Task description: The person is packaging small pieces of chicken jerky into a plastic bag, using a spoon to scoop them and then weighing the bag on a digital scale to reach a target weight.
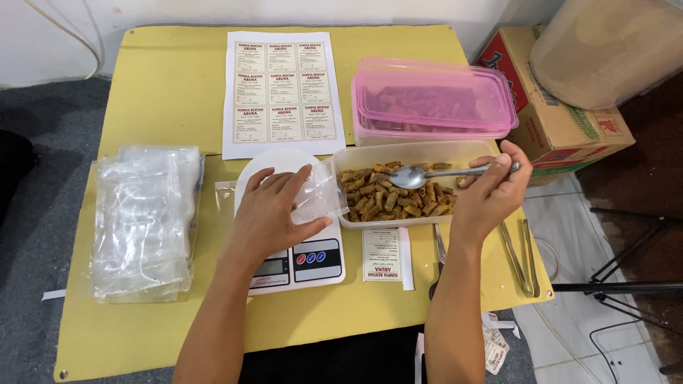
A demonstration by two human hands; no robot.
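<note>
Step in hand: scooping fried snack rolls (388, 195) from the clear tub (420, 153) toward a small clear pouch (320, 195); by the look of it, filling is only starting.
Left hand (270, 213): flat over the white kitchen scale (295, 263), thumb and fingers pinching the pouch at the tub's near-left corner; grip closed on the pouch's edge.
Right hand (491, 192): grip closed round the handle of a metal spoon (427, 174), bowl hovering just above the rolls, seemingly empty.
Pouch: lying partly on the scale, mouth turned toward the tub, touching its wall.
Next move, as a judgement: calls for dipping the spoon bowl under the rolls, keeping the pouch mouth spread wide, and tipping slowly to avoid spills on the yellow tabletop (163, 92).
Nearby: stack of empty clear bags (146, 220) at left; sheet of labels (281, 89) beyond the scale; one loose label (384, 256) beside it; pink lidded containers (434, 99) behind the tub; metal tongs (519, 256) at right.
</note>
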